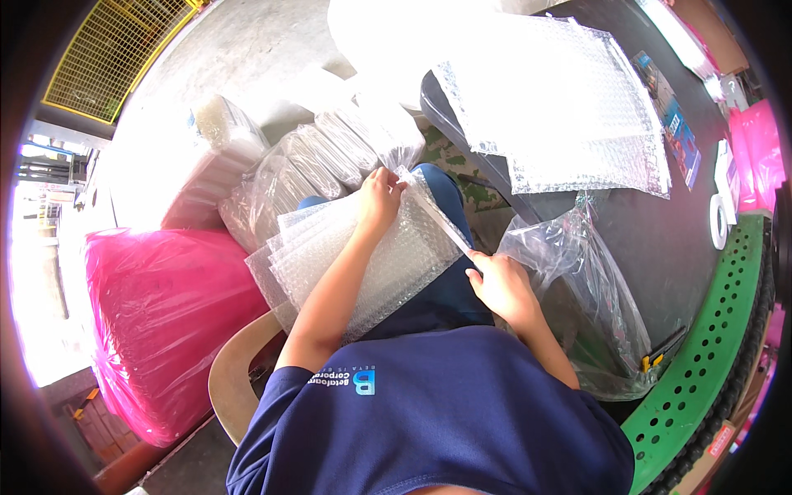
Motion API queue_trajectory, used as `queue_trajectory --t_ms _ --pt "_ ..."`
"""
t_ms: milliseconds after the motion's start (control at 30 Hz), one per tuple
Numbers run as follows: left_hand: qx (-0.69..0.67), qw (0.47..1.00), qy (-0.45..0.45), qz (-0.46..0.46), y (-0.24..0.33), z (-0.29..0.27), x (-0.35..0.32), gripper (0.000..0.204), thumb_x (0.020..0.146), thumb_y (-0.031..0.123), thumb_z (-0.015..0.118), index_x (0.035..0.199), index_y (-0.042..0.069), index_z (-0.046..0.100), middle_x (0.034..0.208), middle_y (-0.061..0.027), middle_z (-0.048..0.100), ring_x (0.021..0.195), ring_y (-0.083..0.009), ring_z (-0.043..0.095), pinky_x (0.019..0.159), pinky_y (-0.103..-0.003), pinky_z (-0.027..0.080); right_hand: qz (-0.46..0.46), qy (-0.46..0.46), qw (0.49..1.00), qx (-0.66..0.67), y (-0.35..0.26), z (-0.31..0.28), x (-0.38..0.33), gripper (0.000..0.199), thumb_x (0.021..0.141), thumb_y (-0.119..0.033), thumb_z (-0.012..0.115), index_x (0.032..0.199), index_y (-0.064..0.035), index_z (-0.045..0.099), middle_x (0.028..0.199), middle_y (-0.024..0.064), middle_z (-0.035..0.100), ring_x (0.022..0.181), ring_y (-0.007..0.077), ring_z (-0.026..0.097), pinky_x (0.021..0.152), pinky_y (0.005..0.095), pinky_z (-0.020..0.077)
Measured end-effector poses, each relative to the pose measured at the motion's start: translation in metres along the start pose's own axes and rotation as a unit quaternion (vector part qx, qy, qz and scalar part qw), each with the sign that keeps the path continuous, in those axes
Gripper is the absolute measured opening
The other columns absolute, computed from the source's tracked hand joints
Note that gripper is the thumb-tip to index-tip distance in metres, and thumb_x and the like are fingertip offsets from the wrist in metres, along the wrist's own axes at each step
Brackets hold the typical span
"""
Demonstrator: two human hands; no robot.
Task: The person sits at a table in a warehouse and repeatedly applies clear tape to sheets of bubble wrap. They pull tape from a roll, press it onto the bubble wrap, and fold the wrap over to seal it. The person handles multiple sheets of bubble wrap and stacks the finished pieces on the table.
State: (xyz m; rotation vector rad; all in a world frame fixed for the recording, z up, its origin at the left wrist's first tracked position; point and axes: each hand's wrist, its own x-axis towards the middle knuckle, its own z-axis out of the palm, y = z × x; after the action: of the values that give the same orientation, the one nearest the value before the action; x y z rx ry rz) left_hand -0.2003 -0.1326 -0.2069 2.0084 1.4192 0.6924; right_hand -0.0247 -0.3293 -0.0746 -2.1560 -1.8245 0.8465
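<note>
A loose stack of clear bubble wrap sheets lies across my lap, its layers fanned out toward the left. My left hand pinches the far corner of the top layer between thumb and fingers, and the left forearm crosses over the stack. At the right edge, my right hand grips the near end of a narrow, whitish folded edge that runs slantwise between both hands. Whether that edge is a fold of the top sheet or a separate strip, I cannot tell.
Bundled clear packs stand beyond my lap, and a pink plastic-wrapped bundle sits at left. On the dark table at right lie more bubble wrap sheets, a clear plastic bag, a yellow-black cutter and a tape roll.
</note>
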Motion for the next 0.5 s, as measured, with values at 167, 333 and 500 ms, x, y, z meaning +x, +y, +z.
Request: queue_trajectory --t_ms 167,333,500 --pt "-0.023 0.998 0.048 -0.021 -0.009 0.005 0.001 0.010 0.082 0.007 0.066 0.090 0.002 0.062 0.083 -0.0113 0.064 0.076 -0.0247 0.062 0.074 -0.035 0.050 -0.004 -0.004 1.000 -0.013 0.002 0.004 0.001 0.033 0.084 -0.015 0.062 0.115 -0.0013 0.065 0.072 0.0194 0.065 0.067 0.0361 0.066 0.062 0.0443 0.0518" --pt "-0.024 0.989 0.047 0.136 0.034 -0.004 -0.021 0.019 0.076 0.003 0.068 0.095 0.003 0.062 0.089 -0.0084 0.066 0.084 -0.0250 0.063 0.078 -0.037 0.050 0.008 0.003 1.000 -0.007 0.006 0.003 -0.002 0.031 0.084 -0.014 0.063 0.114 -0.0062 0.064 0.079 0.0186 0.066 0.074 0.0359 0.066 0.066 0.0446 0.0514" --pt "-0.138 0.935 -0.225 0.235 0.083 -0.006 -0.082 0.035 0.070 0.010 0.076 0.100 0.005 0.061 0.098 -0.0111 0.063 0.095 -0.0303 0.061 0.083 -0.039 0.050 0.006 0.059 0.998 0.014 0.016 0.013 -0.002 0.022 0.085 -0.013 0.060 0.106 -0.0114 0.065 0.084 0.0147 0.067 0.075 0.0355 0.066 0.067 0.0444 0.0517"
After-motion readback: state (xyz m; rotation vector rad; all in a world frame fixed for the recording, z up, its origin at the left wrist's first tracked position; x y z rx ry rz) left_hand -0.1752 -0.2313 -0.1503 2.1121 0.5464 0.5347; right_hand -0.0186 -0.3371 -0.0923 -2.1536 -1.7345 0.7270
